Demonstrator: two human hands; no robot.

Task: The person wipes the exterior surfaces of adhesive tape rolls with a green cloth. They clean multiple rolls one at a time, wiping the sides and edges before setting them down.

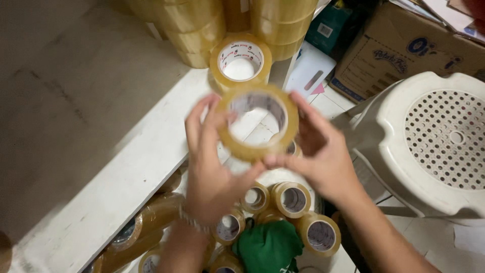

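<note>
Warm, dim indoor light, yellowish cast, motion blur on held tape roll (257, 123) and both hands, left hand (212, 167), right hand (316, 154), soft shadow over grey surface (55, 101) upper left, white stool (429, 141) brightest, mild glare on stacked rolls (202, 25), fine detail soft throughout

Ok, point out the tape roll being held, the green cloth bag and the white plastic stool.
Held tape roll (251, 151): head view, lower rim of the ring.
Green cloth bag (268, 247): head view, middle of the fabric.
White plastic stool (389, 151): head view, solid seat edge.
</note>
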